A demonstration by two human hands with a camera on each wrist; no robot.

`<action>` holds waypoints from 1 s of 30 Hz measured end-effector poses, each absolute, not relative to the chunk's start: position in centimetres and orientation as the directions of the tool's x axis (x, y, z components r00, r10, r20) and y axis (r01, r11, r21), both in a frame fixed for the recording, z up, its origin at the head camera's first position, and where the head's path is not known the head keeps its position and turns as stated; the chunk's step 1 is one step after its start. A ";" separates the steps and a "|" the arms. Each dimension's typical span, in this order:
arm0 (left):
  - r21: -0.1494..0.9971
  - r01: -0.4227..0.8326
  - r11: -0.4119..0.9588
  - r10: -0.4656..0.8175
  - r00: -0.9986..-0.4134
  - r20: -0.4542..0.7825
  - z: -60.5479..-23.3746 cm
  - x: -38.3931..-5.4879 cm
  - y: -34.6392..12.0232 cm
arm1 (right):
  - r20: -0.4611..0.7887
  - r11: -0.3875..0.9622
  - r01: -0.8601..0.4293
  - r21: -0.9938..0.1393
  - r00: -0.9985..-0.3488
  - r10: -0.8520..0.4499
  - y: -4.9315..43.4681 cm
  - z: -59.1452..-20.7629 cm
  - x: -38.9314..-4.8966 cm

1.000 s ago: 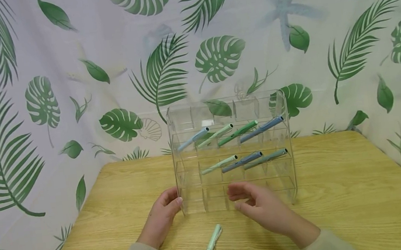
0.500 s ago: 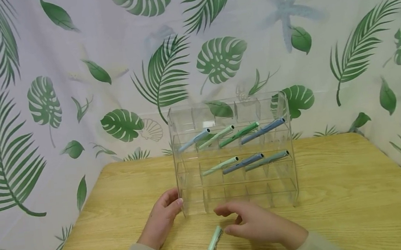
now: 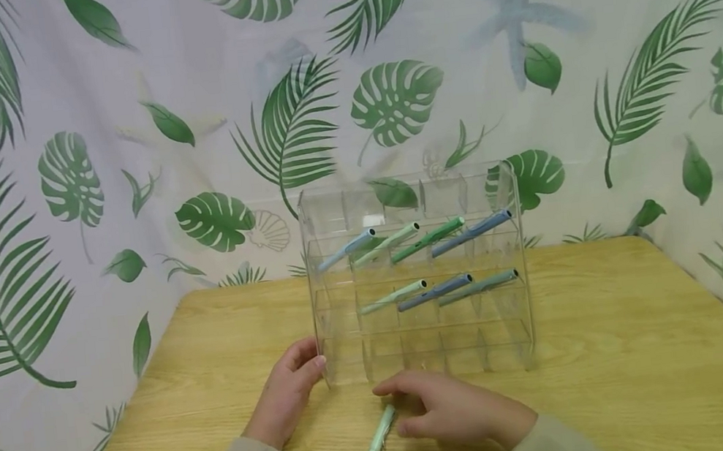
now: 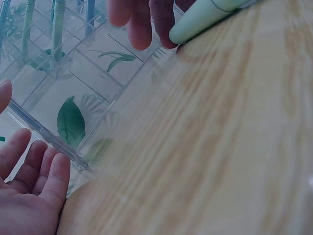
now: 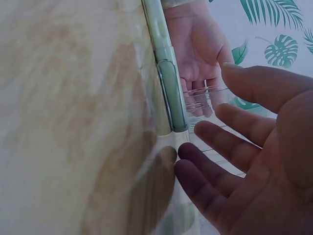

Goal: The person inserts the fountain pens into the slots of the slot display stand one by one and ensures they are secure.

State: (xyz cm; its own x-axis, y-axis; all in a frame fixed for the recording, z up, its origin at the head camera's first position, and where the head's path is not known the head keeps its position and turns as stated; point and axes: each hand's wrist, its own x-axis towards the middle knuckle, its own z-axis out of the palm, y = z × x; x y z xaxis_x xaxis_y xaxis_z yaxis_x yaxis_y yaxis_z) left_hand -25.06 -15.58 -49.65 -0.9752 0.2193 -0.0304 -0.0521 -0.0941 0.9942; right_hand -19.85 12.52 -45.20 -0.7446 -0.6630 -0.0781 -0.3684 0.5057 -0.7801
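A pale green capped pen (image 3: 376, 448) lies on the wooden table in front of a clear acrylic pen rack (image 3: 424, 342). My right hand (image 3: 457, 410) is low at the pen's capped end, thumb and fingers apart. In the right wrist view, the fingers (image 5: 230, 147) are spread around the cap end without closing on the pen (image 5: 168, 83). At the rack's left side is my left hand (image 3: 289, 391), its thumb at the front edge. The left wrist view shows those fingers (image 4: 36, 166) loosely extended beside the clear side panel (image 4: 46, 134).
Several pens stand slanted in two rows of the rack, among them a light blue pen (image 3: 347, 249), a dark green pen (image 3: 428, 240) and a grey-green pen (image 3: 480, 286). A leaf-patterned cloth (image 3: 186, 67) hangs behind the table (image 3: 625, 345).
My right hand has come down and left from the rack's lower front to the pen's cap end. My left hand stays at the rack's side.
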 end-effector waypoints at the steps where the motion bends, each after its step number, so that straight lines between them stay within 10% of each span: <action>1: 0.994 -0.052 -0.095 0.217 -0.976 -0.030 -49.6 -25.1 -15.6 | -0.076 0.503 -0.368 -0.782 -0.744 -0.664 12.5 -45.2 -19.9; 30: 0.995 -0.039 -0.091 0.214 -0.977 -0.019 -49.6 -25.2 -15.5 | 0.087 0.490 -0.654 -0.576 -0.646 -0.759 12.1 -47.8 -20.5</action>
